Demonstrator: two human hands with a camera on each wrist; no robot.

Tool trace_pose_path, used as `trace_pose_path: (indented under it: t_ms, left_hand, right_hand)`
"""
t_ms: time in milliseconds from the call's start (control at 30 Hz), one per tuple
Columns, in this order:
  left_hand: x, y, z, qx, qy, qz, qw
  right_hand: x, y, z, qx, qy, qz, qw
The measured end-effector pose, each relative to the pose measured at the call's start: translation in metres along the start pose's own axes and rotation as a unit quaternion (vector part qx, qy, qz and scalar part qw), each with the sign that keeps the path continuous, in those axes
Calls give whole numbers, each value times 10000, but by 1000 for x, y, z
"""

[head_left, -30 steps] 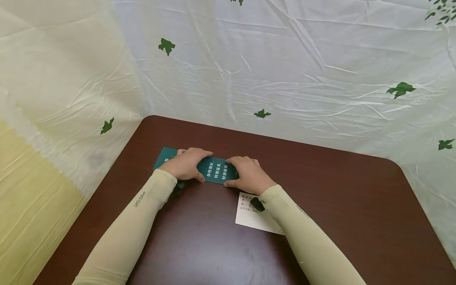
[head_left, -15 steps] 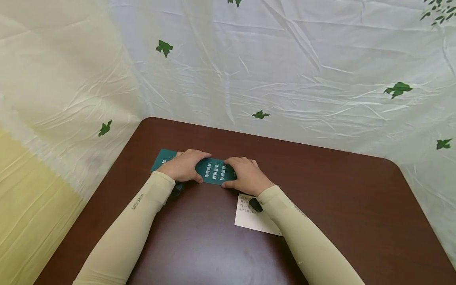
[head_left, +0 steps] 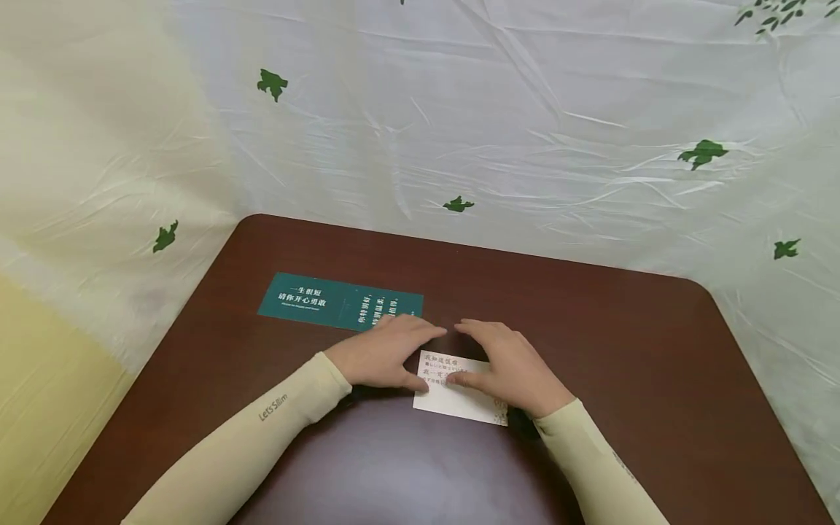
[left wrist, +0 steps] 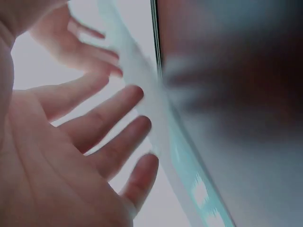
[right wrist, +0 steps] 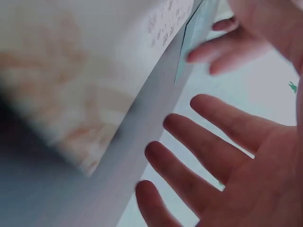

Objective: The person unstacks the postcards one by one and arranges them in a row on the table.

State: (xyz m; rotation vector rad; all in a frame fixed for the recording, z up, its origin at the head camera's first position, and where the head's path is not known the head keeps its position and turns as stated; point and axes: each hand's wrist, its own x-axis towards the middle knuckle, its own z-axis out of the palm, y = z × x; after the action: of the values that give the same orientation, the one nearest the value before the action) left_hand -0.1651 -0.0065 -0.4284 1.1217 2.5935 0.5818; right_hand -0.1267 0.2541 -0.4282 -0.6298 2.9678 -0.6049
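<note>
A white card (head_left: 456,403) with printed writing and a small floral corner lies on the dark table. My left hand (head_left: 387,354) hovers at its left edge, the thumb overlapping it in the head view. From the other side my right hand (head_left: 515,368) reaches over the card's right part, covering some of the writing. Both hands have spread, relaxed fingers and hold nothing, as the left fingers (left wrist: 102,123) and right fingers (right wrist: 203,146) show. Behind them, a teal card (head_left: 302,297) and another teal card (head_left: 410,302) lie side by side, the second partly hidden by my left hand.
The brown table (head_left: 590,350) has rounded far corners. A white cloth (head_left: 525,109) with green leaf-like prints hangs behind it, and a pale yellowish cloth (head_left: 79,219) hangs at the left.
Both hands have let go of the right teal card and come nearer and to the right, over the white card. The teal cards now lie side by side uncovered except at the near right.
</note>
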Motion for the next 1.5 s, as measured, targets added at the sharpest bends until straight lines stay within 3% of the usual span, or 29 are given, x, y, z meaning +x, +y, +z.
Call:
trace_pose_path:
  t_ms: [100, 200, 400, 567, 900, 1233, 1500]
  left_hand:
    - [-1, 24, 15, 395, -112, 93, 9991]
    - [-3, 37, 24, 563, -21, 0, 9984]
    - [-18, 29, 23, 123, 139, -192, 9996]
    - [-22, 29, 21, 149, 174, -183, 9996]
    - [-14, 34, 17, 349, 181, -10, 9992]
    - [-9, 35, 4, 302, 184, 32, 9994]
    - [25, 29, -10, -50, -13, -305, 9995]
  right_hand:
    - [-27, 6, -2, 39, -136, 26, 9999]
    - [-46, 10, -4, 37, -385, 52, 9992]
    - [-43, 1, -5, -143, -637, -225, 9976]
    - [-41, -4, -5, -316, -589, -435, 9968]
    - [-43, 1, -11, -448, -344, -641, 9963]
    - [-41, 8, -14, -173, -140, -772, 9968]
    - [-16, 25, -28, 123, -365, -337, 9987]
